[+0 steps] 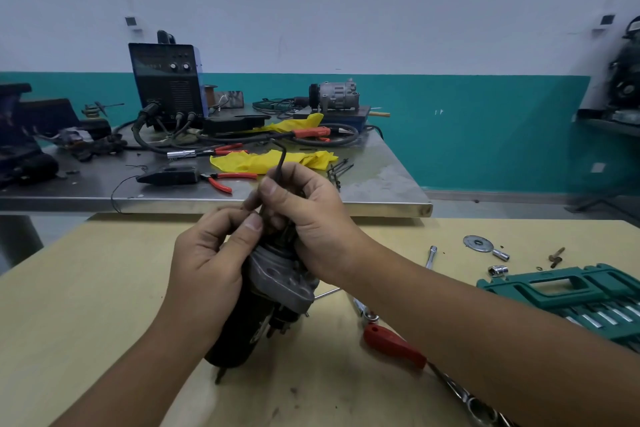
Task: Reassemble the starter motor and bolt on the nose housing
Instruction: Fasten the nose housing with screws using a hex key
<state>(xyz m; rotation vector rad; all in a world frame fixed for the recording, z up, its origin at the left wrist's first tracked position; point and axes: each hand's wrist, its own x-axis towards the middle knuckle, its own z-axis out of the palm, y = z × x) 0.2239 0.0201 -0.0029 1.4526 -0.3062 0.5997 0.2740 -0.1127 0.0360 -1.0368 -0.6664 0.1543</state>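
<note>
Noted black motor body [239, 333] with grey housing [280, 282]. Logged red screwdriver handle [393, 345], green socket case [568, 291], yellow cloth [249, 163], orange-handled pliers [228, 178], pale tan table [86, 288], teal wall band [485, 128].

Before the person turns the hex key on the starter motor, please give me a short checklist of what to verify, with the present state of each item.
1. Starter motor held steady: ok. The left hand grips its upper part and its lower end rests on the wooden table.
2. Hex key held firmly: ok. The right hand pinches its shaft.
3. Key tip seated in a bolt head: cannot tell, the fingers hide it.
4. Nose housing flush on the motor body: cannot tell, partly hidden.
5. Space around the motor: not ok. The red-handled tool lies close by the right forearm.
</note>
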